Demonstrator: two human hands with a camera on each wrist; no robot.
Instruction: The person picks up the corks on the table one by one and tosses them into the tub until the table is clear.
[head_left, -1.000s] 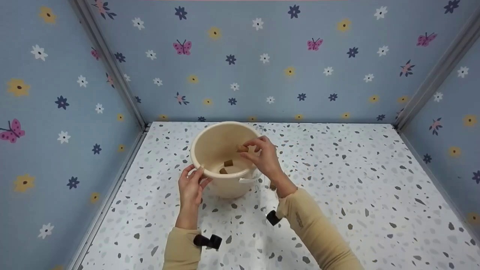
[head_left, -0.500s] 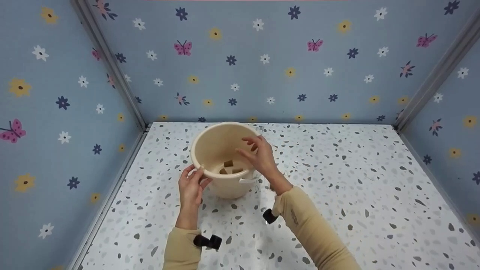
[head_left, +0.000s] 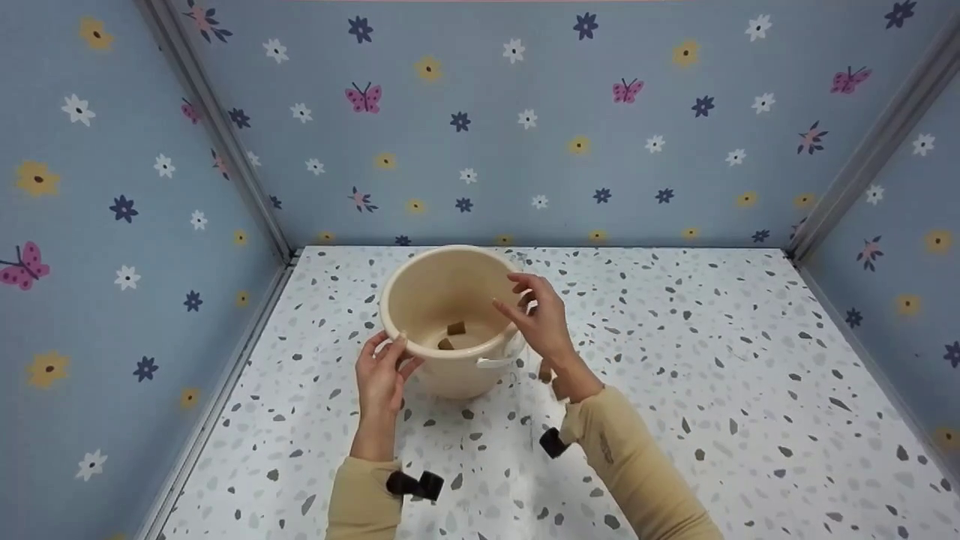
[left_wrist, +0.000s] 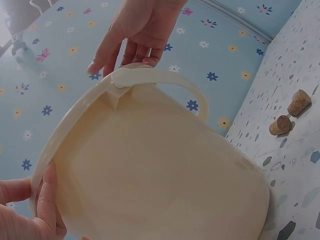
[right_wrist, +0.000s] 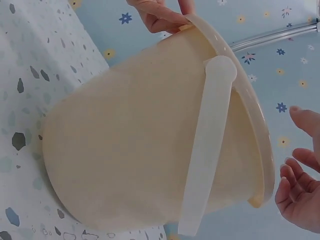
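A cream bucket (head_left: 457,375) stands upright on the speckled table, its white handle (head_left: 496,362) hanging down at the side. My left hand (head_left: 381,375) pinches the near left of its rim between thumb and fingers. At the right rim my right hand (head_left: 541,319) is held with fingers apart and nothing between them. Inside, two corks (head_left: 457,328) show on the bottom; the near wall hides part of it. Two more corks (left_wrist: 299,103) lie on the table right of the bucket, partly behind my right wrist in the head view.
The white speckled table (head_left: 712,360) runs out to the right and front. Blue flowered walls (head_left: 480,150) with grey metal corner posts (head_left: 217,127) enclose it on the left, back and right. Black straps with small devices (head_left: 415,484) sit on both sleeves.
My right hand has let go of a cork, which dropped into the bucket and is now out of sight. That hand then moved right, to the rim. The left hand keeps its hold.
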